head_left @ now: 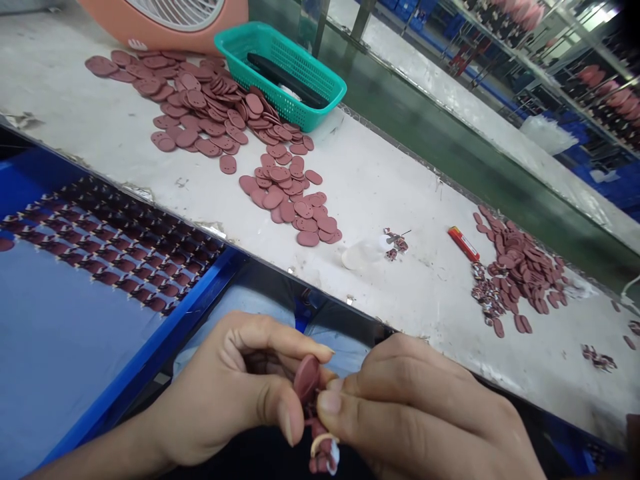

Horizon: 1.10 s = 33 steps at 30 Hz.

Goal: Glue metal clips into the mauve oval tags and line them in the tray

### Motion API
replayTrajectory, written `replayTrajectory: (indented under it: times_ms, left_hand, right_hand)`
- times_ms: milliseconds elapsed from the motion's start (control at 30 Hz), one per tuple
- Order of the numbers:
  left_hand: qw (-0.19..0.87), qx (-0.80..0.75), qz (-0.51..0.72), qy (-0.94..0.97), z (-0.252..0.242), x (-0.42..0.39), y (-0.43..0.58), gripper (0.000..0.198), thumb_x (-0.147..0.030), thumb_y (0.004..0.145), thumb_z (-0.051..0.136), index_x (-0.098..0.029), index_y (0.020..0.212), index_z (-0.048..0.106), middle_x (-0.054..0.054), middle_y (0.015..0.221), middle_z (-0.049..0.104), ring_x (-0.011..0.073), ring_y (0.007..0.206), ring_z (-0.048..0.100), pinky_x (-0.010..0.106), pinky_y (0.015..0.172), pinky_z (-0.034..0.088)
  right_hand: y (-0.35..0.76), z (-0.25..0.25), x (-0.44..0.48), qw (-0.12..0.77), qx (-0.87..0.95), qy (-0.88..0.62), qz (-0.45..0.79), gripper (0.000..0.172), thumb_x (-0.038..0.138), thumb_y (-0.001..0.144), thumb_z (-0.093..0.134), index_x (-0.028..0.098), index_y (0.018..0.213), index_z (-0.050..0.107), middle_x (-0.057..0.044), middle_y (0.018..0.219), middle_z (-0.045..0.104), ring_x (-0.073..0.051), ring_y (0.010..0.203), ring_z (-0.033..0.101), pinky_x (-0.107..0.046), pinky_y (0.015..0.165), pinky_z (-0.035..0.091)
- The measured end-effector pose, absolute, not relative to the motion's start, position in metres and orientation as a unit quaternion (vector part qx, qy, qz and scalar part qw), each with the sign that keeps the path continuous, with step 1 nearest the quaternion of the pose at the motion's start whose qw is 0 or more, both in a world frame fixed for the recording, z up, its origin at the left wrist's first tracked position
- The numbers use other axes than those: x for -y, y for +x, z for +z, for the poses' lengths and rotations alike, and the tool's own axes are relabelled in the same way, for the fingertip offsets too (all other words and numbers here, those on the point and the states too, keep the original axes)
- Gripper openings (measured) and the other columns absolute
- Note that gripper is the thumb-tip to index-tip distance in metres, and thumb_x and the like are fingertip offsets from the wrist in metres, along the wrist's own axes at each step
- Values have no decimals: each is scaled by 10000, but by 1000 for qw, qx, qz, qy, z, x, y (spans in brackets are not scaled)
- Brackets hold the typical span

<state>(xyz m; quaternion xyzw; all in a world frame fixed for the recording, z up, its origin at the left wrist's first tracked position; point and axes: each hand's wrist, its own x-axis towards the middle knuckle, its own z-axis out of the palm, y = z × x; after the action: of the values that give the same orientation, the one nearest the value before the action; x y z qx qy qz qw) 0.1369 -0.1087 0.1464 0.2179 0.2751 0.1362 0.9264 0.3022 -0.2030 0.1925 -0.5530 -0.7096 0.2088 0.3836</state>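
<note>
Near the bottom centre, my left hand (240,387) holds a maroon oval disc (307,379) between thumb and fingers. Close against it, my right hand (420,407) pinches at the disc's lower edge, where a small maroon figure (323,450) with a cream curved band and a white part hangs below the fingertips. Whether the figure is joined to the disc is hidden by the fingers. Beyond my hands, many loose maroon discs (287,193) lie on the white table (400,193), with a translucent bottle (364,253) lying beside some small figures (396,245).
A green basket (320,120) with a black object stands behind the discs, near an orange fan (230,27). At left, a blue tray (75,360) bears rows of assembled pieces. A red tube (464,244) lies by another disc pile (530,267) at right.
</note>
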Motion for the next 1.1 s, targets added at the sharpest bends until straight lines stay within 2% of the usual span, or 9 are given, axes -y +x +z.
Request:
replayTrajectory:
  times_ms: [133,233,400,533,633,700,833,967,1100]
  left_hand:
    - [941,-228,127,215,137,106,135,293,-307,577,982,-268,835,850,30,646,787,243,588,730,352,612,594]
    - [941,-202,148,226,130,104,137,270,-317,630,963,-281,874,853,26,683,802,195,603,729,306,651,599]
    - [919,-234,190,254,119,102,142,281,-381,628,957,-249,852,850,0,666,783,87,555,668,133,566,530]
    - [916,-249,183,256,116,102,142,289,-423,654,937,-221,842,850,22,674,766,98,586,662,140,566,543]
    - [917,-267,167,243,114,101,140,284,-438,682,917,-210,834,844,10,659,723,88,570,632,138,545,538]
    - [922,-270,157,230,112,100,140,279,-435,688,913,-207,833,840,-2,651,692,80,562,610,136,544,539]
    - [927,-263,142,227,109,99,143,320,-466,681,909,-189,822,837,1,648,673,67,555,576,121,538,533]
    - [923,-293,137,207,110,100,146,366,-477,575,961,-190,765,836,-3,607,665,56,509,558,120,519,532]
    - [922,-304,146,188,110,102,146,329,-423,586,971,-190,776,838,-8,598,658,52,505,563,106,513,521]
  right_hand:
    - [304,190,195,422,725,-517,169,205,78,921,691,150,1108,735,-13,823,740,-108,658,645,-220,583,583]
    - [308,191,190,416,726,-516,185,141,47,907,689,100,1027,739,-37,841,735,-106,687,652,-213,617,584]
    - [316,193,183,374,729,-519,243,156,54,886,721,86,1038,727,-39,903,746,-99,776,665,-201,738,578]
    - [319,190,181,359,719,-537,257,169,105,912,714,121,1080,725,-12,931,720,-72,856,669,-147,826,542]
    - [322,187,182,368,701,-548,269,318,225,899,763,146,1199,693,-18,1011,688,-79,921,660,-141,863,530]
    - [323,184,182,374,697,-550,268,342,244,899,766,146,1217,686,-21,1018,682,-83,926,653,-145,860,526]
    - [324,176,179,376,697,-548,268,197,168,945,692,119,1132,726,-38,940,692,-93,856,656,-178,796,538]
    - [322,170,175,390,690,-546,271,128,160,938,696,93,1032,752,-53,860,699,-108,781,654,-202,728,543]
    - [322,168,172,399,690,-542,267,78,134,909,724,90,965,757,-54,827,709,-116,768,656,-212,726,541]
